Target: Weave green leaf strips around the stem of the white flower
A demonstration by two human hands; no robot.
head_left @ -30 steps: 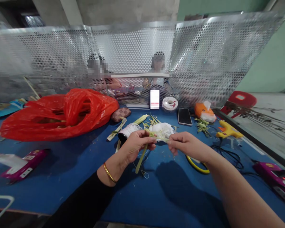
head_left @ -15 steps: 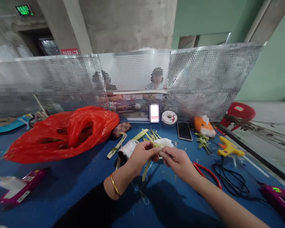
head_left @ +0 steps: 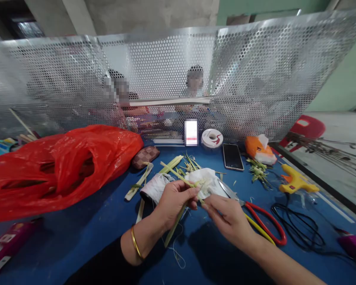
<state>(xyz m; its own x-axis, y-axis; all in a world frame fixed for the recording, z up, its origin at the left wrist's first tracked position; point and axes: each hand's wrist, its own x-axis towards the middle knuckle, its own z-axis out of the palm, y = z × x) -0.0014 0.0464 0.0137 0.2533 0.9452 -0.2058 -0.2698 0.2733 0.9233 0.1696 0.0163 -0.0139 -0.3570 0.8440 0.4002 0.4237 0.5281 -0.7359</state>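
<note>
My left hand is closed in a pinch on a green leaf strip that hangs down toward the blue table. A gold bangle sits on that wrist. My right hand is closed too, its fingertips pinching the same strip close to the left thumb. Just behind both hands lie a white plastic bag and a white cloth roll. More loose leaf strips lie past them.
Red and yellow scissors lie right of my right hand. A yellow glue gun with black cord, a phone, a tape roll, an orange pouch and a red plastic bag sit around. Two people sit behind a perforated metal screen.
The camera tilted up, then back down. My right hand came in from the right to meet the left at the strip, and the scissors now show beside it.
</note>
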